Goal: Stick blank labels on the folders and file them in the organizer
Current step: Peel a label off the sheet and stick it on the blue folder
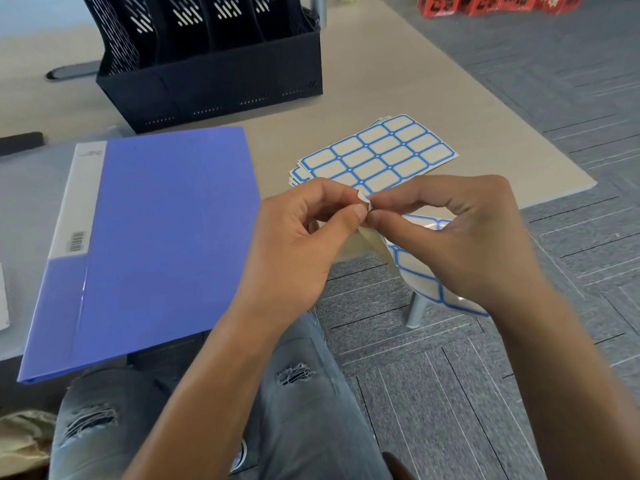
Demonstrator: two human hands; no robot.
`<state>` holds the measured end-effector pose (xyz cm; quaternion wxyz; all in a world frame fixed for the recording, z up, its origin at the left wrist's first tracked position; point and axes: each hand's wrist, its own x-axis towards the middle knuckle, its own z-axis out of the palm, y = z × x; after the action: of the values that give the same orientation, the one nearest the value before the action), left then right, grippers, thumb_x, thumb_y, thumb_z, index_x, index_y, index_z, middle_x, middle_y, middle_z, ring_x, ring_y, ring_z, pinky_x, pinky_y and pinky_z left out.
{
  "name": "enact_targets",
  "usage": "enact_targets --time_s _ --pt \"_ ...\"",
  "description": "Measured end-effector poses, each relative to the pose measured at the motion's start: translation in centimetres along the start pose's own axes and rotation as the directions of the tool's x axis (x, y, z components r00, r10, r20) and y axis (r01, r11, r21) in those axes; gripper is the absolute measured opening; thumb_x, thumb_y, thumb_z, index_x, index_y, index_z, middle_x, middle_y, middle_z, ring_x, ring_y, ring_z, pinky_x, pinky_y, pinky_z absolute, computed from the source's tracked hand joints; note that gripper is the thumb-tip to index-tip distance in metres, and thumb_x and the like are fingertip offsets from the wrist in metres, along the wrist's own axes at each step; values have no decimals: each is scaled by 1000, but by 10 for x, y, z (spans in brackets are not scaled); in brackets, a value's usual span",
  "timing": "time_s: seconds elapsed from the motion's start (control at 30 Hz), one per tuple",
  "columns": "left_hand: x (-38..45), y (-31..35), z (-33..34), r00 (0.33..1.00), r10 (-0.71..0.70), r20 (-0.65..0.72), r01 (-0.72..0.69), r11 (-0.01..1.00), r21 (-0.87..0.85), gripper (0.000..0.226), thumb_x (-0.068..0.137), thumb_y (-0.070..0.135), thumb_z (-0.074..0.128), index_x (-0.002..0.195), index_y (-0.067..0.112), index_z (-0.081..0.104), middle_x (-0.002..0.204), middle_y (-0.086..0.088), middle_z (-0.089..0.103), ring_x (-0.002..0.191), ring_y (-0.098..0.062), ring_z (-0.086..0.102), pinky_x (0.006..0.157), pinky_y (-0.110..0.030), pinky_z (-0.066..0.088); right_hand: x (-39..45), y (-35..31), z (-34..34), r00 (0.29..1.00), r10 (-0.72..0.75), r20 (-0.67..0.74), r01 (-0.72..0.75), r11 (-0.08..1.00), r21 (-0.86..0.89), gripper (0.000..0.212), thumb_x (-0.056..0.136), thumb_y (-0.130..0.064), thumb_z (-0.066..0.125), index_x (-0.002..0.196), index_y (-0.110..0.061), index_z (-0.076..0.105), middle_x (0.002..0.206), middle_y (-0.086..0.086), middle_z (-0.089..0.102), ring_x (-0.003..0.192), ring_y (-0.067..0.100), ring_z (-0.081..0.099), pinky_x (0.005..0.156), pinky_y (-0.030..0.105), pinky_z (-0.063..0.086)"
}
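The left hand point(304, 233) and right hand point(460, 237) pinch one corner of a label sheet point(420, 268) held beyond the table's point(346, 91) near edge. The label stack point(377, 154) lies near that edge. The blue folder point(156, 237) overhangs it. The organizer point(214, 84) stands toward the far edge.

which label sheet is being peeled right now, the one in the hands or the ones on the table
The label sheet in the hands: both hands pinch its curled top corner off the table edge. The stack of sheets lies flat, untouched.
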<state>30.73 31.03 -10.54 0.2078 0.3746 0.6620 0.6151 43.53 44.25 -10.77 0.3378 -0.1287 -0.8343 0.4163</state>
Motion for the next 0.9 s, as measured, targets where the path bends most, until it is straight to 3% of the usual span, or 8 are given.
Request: enact_targets --time_s 0.1,0.17,0.3,0.4,0.57,0.9 --pt "-1 0 0 1000 -1 -13 1 1000 -7 10 91 15 73 85 23 75 77 9 72 73 -21 61 77 -49 52 -1 1 1 1000 -5 -6 5 999 -32 18 88 -14 86 95 -29 80 88 -22 78 83 -4 74 79 6 49" --pt "-1 1 0 1000 -9 -16 9 1000 -22 5 89 20 74 85 21 75 78 9 73 74 -15 61 75 -47 51 -1 3 1 1000 -23 -1 23 997 -68 12 90 -12 84 98 -21 83 89 -14 79 84 -1 74 80 8 49" --pt "0 -2 2 999 -3 -34 3 1000 11 14 93 10 72 84 20 73 69 16 68 70 -3 59 71 -22 48 -2 1 3 1000 -30 1 30 996 -85 10 90 -14 84 99 -18 84 89 -14 79 83 -4 73 80 7 48" --pt "1 -1 2 999 -18 -30 17 998 -55 12 93 4 70 85 13 73 65 14 66 66 -2 58 69 -12 45 -1 0 1 999 39 -28 -39 999 -7 6 87 -17 87 91 -18 83 84 -16 79 80 -2 75 78 9 51" --pt "1 1 2 995 -97 -20 92 977 -193 5 90 4 71 87 7 74 65 6 66 60 -5 54 64 -13 44 0 -1 0 996 90 -25 -90 996 -6 6 86 -17 88 85 -17 83 80 -15 79 77 -1 75 75 9 50" --pt "0 3 11 989 -114 -95 100 985 -139 6 88 1 73 87 6 77 68 10 70 59 2 58 58 -9 43 -3 -4 9 989 99 -110 -114 983 -141 6 83 -12 80 81 -18 82 77 -19 76 75 -6 71 74 3 44"
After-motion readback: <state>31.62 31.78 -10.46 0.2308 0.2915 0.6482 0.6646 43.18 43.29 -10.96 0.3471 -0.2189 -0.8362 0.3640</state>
